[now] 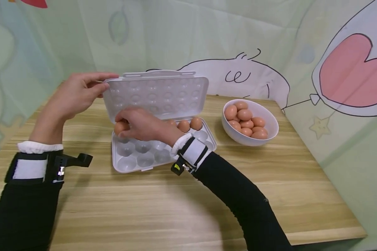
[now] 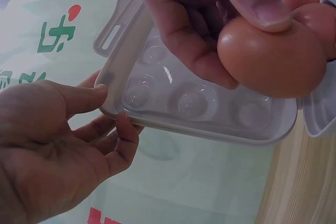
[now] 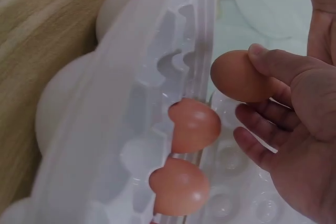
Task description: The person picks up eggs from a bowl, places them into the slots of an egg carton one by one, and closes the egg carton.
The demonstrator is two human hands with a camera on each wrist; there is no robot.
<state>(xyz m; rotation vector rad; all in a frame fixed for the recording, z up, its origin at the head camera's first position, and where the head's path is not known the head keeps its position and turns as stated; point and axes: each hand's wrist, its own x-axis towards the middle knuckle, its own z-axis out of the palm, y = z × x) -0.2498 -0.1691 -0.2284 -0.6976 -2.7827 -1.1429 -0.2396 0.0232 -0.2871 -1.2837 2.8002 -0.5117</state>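
My left hand [image 1: 72,94] pinches the upper left corner of the raised lid [image 1: 157,99] of a white plastic egg carton, thumb on the inside and fingers behind. My right hand [image 1: 144,124] holds a brown egg [image 3: 239,76] between thumb and fingers, over the left end of the carton's back row. That egg is large in the left wrist view, apart from the lid's wall. Farther right along the back row sit several brown eggs [image 1: 196,123], partly hidden by my right hand. Bare cups fill the front of the carton base [image 1: 145,159].
A white bowl [image 1: 271,125] heaped with brown eggs [image 1: 246,124] stands right of the carton on the wooden table [image 1: 176,216]. A printed cloth backdrop [image 1: 207,31] rises behind and beside the table. Both wrists wear strapped camera mounts.
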